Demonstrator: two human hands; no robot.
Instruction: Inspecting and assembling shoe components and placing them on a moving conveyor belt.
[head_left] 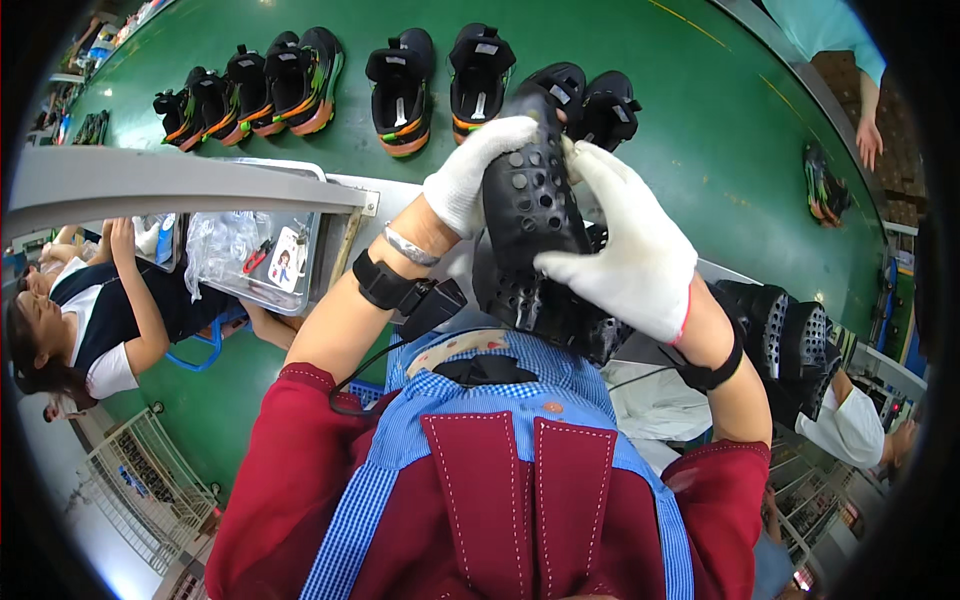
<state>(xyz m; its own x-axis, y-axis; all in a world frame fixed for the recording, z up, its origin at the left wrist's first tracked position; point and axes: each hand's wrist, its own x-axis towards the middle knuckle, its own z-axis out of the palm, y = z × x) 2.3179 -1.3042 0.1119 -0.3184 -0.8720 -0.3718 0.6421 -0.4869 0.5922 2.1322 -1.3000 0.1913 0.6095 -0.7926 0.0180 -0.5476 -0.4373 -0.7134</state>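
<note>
In front of my chest I hold a black plastic shoe tree [532, 205] dotted with round holes, tilted upright. My left hand [472, 175], in a white glove, is closed around its upper left side, the fingers partly hidden behind it. My right hand [632, 245], also white-gloved, grips the other side, thumb on the lower front and fingertips near the top. Just under it lie more black perforated shoe trees [515, 295], close to my apron. Past my hands, black sneakers [400, 90] with orange and green soles stand in a row on the green surface.
A clear plastic tray [262, 295] with plastic bags, a red tool and a card sits at left beside a grey metal rail [190, 185]. More black shoe trees [775, 320] are stacked at right. Other people are at both sides; another sneaker pair [822, 185] stands far right.
</note>
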